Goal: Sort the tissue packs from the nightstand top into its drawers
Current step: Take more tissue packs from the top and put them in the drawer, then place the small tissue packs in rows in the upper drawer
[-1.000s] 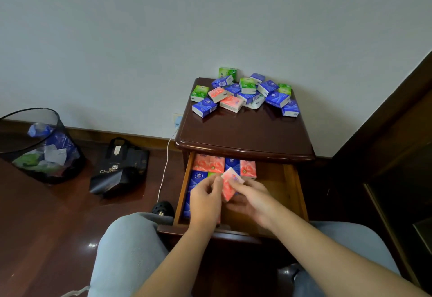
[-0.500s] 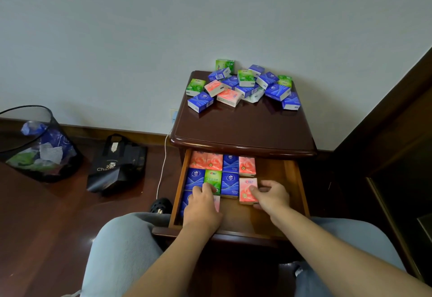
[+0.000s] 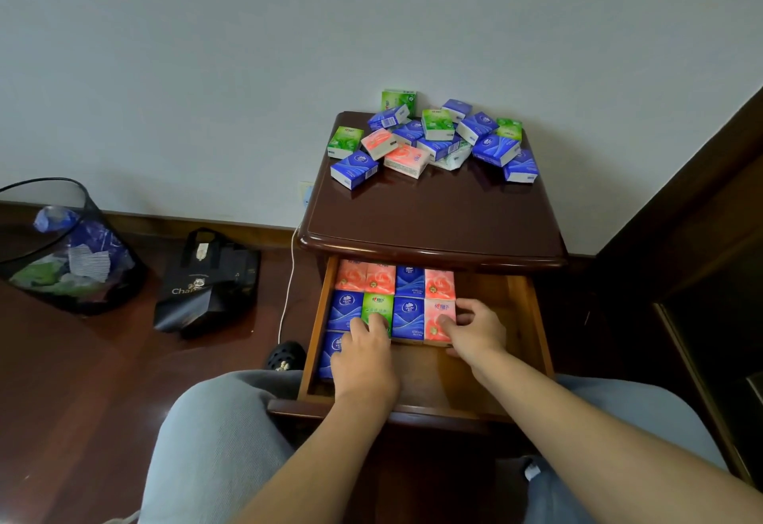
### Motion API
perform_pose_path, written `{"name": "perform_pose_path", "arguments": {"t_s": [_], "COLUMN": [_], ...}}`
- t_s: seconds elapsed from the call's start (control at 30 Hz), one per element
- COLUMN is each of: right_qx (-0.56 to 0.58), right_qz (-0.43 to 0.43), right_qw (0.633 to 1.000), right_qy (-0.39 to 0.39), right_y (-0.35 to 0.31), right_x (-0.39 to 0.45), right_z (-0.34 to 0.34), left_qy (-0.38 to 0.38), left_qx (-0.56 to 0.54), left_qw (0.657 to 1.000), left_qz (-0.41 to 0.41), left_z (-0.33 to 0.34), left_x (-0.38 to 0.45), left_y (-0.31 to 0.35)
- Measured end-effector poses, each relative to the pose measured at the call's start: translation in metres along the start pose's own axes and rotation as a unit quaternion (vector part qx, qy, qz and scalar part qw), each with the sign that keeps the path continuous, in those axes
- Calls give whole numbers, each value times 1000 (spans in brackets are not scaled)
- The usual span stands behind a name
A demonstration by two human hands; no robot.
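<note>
The black bag (image 3: 206, 280) on the floor shows "Cha", the rest hidden; pack print is unreadable.

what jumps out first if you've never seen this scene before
The bright heap of blue, green and pink tissue packs at the back of the dark nightstand top catches the eye first. Below it, the open drawer holds packs laid in neat rows, with the left hand on the green pack and the right hand at a pink pack ending the second row.
</note>
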State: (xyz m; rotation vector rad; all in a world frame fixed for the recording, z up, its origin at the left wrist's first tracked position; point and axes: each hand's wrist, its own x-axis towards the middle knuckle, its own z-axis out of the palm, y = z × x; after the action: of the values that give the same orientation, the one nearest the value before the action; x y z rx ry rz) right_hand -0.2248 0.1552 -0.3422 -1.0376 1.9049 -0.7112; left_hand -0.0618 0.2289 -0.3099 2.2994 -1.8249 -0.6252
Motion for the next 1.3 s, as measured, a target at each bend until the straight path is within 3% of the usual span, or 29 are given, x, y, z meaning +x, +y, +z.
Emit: {"name": "perform_pose_path", "arguments": {"t_s": [0.17, 0.27, 0.37, 0.47, 0.53, 0.67, 0.8, 0.87, 1.1, 1.3], "right_qx": [-22, -94, -144, -139, -144, -244, -261, -241, -284, -178], "right_qz": [8, -17, -151, -345, -394, -276, -201, -197, -245, -281], "right_qw": [1000, 994, 970, 909, 881, 915, 934, 939, 916, 924], "right_qy": [4, 57, 122, 189, 217, 168, 140, 145, 142, 189], "right_y": [-2, -15, -36, -70, -95, -128, -134, -134, -159, -166], "right_x": [1, -7, -12, 0, 19, 72, 112, 128, 173, 174], "right_z": [-2, -12, -33, -59, -75, -94, -98, -95, -86, -75], "left_qy": [2, 21, 69, 113, 137, 173, 50, 18, 73, 62], "left_qx": [1, -28, -65, -93, -78, -10, 46, 62, 64, 44], "left_qw": [1000, 999, 994, 981, 972, 958, 978, 981, 978, 980], "left_qz": [-10, 13, 62, 129, 176, 229, 196, 184, 184, 185], "left_z": [0, -9, -24, -40, -49, -57, -52, -46, -27, -29], "left_x": [1, 5, 17, 35, 48, 72, 102, 111, 115, 115], "left_y": [8, 15, 28, 47, 59, 79, 89, 86, 78, 77]}}
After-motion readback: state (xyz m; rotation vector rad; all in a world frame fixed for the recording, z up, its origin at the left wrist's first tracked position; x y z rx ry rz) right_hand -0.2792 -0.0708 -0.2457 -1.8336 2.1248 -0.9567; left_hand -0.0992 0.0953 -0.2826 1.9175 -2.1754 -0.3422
